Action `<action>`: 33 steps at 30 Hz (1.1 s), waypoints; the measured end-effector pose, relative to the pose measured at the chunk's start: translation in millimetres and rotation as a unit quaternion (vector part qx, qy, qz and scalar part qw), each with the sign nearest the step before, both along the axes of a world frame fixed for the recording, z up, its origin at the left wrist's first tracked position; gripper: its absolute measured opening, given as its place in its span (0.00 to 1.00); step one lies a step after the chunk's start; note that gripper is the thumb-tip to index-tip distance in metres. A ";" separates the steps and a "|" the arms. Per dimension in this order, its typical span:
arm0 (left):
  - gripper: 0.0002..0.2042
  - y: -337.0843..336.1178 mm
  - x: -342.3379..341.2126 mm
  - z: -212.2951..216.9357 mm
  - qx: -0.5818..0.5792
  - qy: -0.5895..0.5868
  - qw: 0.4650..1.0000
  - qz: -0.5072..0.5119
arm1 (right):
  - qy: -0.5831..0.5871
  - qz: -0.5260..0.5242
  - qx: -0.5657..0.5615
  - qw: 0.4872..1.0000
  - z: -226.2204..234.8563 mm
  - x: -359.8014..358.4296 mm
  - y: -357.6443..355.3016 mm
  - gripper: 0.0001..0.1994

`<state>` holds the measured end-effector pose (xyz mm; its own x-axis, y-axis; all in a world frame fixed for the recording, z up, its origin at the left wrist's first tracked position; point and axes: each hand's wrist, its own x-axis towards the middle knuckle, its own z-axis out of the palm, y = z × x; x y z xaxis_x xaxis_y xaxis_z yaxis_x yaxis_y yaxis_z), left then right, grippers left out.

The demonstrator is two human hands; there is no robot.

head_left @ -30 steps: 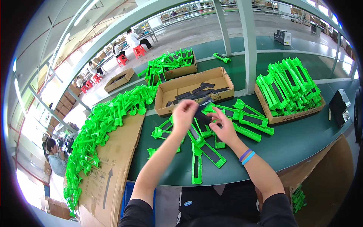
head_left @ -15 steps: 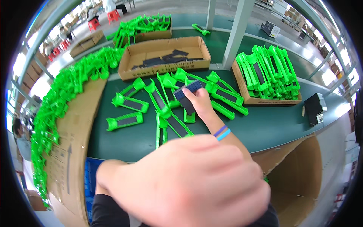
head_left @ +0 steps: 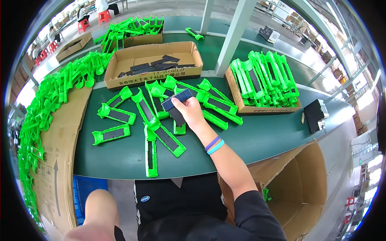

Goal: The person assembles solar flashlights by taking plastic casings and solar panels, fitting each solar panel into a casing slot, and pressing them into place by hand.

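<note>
My right hand (head_left: 191, 111) is closed on a small dark blue solar panel (head_left: 184, 95), thumb on top. A black strip shows just beneath it, and I cannot tell whether it is part of the same bundle. Under and around this hand lie several bright green plastic frames (head_left: 116, 133) with black inserts, spread over the green table (head_left: 120, 158). One green frame (head_left: 151, 158) points towards the front edge. Of my left side only the bent arm (head_left: 100, 207) shows at the lower left; its hand is out of the picture.
Behind the frames, an open cardboard tray (head_left: 152, 78) holds black panels. A box (head_left: 277, 109) of stacked green frames stands to the right. Green pieces (head_left: 60, 86) are heaped along the left above a cardboard sheet (head_left: 60, 160). A large open carton (head_left: 299, 188) sits lower right.
My left fist, large and blurred in front of the view, has moved out of the picture, uncovering the table's front. The view has shifted slightly; my right hand keeps hold of the solar panel.
</note>
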<state>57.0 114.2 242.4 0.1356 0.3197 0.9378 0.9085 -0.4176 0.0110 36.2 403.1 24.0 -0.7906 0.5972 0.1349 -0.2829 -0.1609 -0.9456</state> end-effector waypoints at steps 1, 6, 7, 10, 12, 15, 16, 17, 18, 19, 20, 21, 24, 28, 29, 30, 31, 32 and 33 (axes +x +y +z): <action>0.18 8.7 0.5 -9.6 0.082 -0.026 0.994 -0.062 | 0.007 0.004 0.000 1.000 0.9 -3.8 -3.5 0.09; 0.14 -19.7 -44.3 -92.2 -0.091 -0.276 0.880 -0.376 | 0.002 -0.005 0.005 1.000 -5.7 -5.9 4.9 0.09; 0.14 -34.3 -61.2 -92.6 -0.315 -0.275 0.786 -0.455 | 0.026 -0.005 0.004 1.000 4.7 -4.7 1.6 0.09; 0.13 -59.0 -88.5 -145.1 -0.669 -0.244 0.528 -0.462 | 0.015 -0.003 0.009 1.000 1.6 -12.1 1.9 0.09; 0.12 -84.1 -86.4 -206.9 -0.808 -0.281 0.506 -0.109 | 0.021 -0.009 0.007 1.000 -2.3 -10.2 6.7 0.09; 0.11 -150.4 -79.7 -331.7 -0.847 -0.025 0.432 0.308 | 0.013 -0.023 0.045 0.999 -3.5 -22.3 -4.3 0.09; 0.11 -161.8 -76.0 -362.7 -0.863 -0.030 0.438 0.252 | 0.005 -0.023 0.050 0.998 -4.0 -22.7 -5.5 0.10; 0.11 -178.0 -79.8 -407.9 -0.870 -0.075 0.450 0.186 | 0.006 -0.013 0.039 0.999 3.6 -22.2 -13.1 0.11; 0.10 -143.4 -77.1 -396.7 -0.857 -0.015 0.482 0.184 | -0.061 -0.041 0.072 0.995 -12.1 -5.8 9.3 0.11; 0.10 -128.8 -82.2 -397.1 -0.869 -0.087 0.439 0.210 | -0.031 -0.036 0.041 0.998 -5.0 -0.8 4.3 0.11; 0.10 -96.4 -80.6 -365.6 -0.881 -0.054 0.431 0.188 | -0.029 -0.051 0.048 0.997 -8.8 5.1 9.2 0.11; 0.10 -86.6 -79.3 -361.6 -0.884 -0.011 0.428 0.189 | -0.011 -0.045 0.010 0.999 -5.5 4.9 4.7 0.10; 0.08 -62.4 -72.5 -312.3 -0.806 0.025 0.563 0.182 | 0.007 -0.034 0.012 0.999 -21.5 1.7 13.6 0.08; 0.15 -67.3 -63.8 -219.1 -0.661 -0.200 0.705 -0.160 | 0.025 -0.038 0.017 0.999 -16.6 -4.0 14.1 0.07; 0.17 -71.7 -67.0 -191.8 -0.657 -0.239 0.665 -0.261 | 0.028 -0.036 0.016 0.999 -15.8 -7.2 14.1 0.07; 0.17 -78.7 -77.3 -163.0 -0.671 -0.252 0.634 -0.290 | 0.028 -0.037 0.015 0.999 -16.3 -9.2 16.1 0.07; 0.17 -90.0 -92.9 -134.5 -0.683 -0.265 0.602 -0.318 | 0.023 -0.034 0.001 0.999 -15.4 -12.3 15.5 0.08; 0.17 -100.0 -114.9 -110.1 -0.676 -0.293 0.609 -0.295 | 0.017 -0.042 0.017 0.999 -17.8 -11.5 20.9 0.08; 0.17 -110.3 -139.8 -93.5 -0.646 -0.305 0.659 -0.237 | 0.008 -0.037 0.016 0.999 -16.9 -10.4 21.8 0.08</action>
<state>-82.8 3.9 148.9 0.2304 0.9617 -0.1483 0.3419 0.0627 0.9377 25.8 424.8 7.1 -0.7425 0.6485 0.1676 -0.3078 -0.1081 -0.9453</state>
